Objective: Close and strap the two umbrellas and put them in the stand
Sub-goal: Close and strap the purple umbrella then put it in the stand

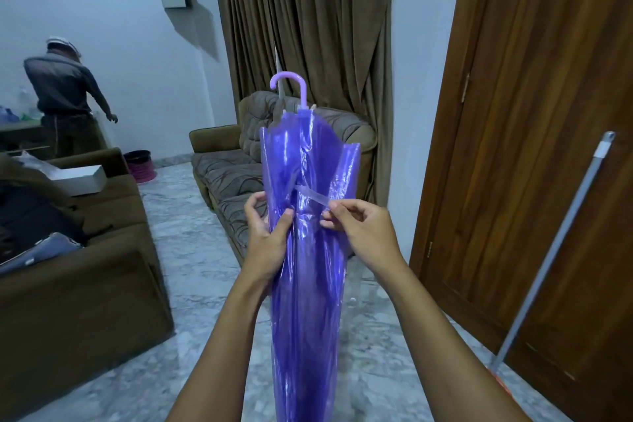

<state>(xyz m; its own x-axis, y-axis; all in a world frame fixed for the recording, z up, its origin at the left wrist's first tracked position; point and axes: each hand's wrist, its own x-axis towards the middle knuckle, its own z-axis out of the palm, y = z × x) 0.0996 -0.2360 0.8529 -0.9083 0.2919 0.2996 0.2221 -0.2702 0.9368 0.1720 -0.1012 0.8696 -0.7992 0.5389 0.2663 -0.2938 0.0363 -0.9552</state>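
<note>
A folded purple see-through umbrella (pixel 308 284) stands upright in front of me, its hooked lilac handle (pixel 289 86) at the top and its lower end out of frame. My left hand (pixel 265 233) grips the gathered canopy at mid-height, thumb pressed on the front. My right hand (pixel 359 226) pinches the end of the pale closing strap (pixel 313 196), which runs loose from the canopy's middle across to my fingers. The canopy's upper folds flare out unwrapped. A second umbrella's thin white tip (pixel 278 68) may rise behind the handle; I cannot tell. No stand is clearly in view.
A brown sofa (pixel 78 284) fills the left. A patterned couch (pixel 239 175) stands ahead before brown curtains. A wooden door (pixel 548 147) is at right, with a grey pole (pixel 555 250) leaning on it. A person (pixel 65 96) stands far left by a pink basket (pixel 140 166). The floor is marble.
</note>
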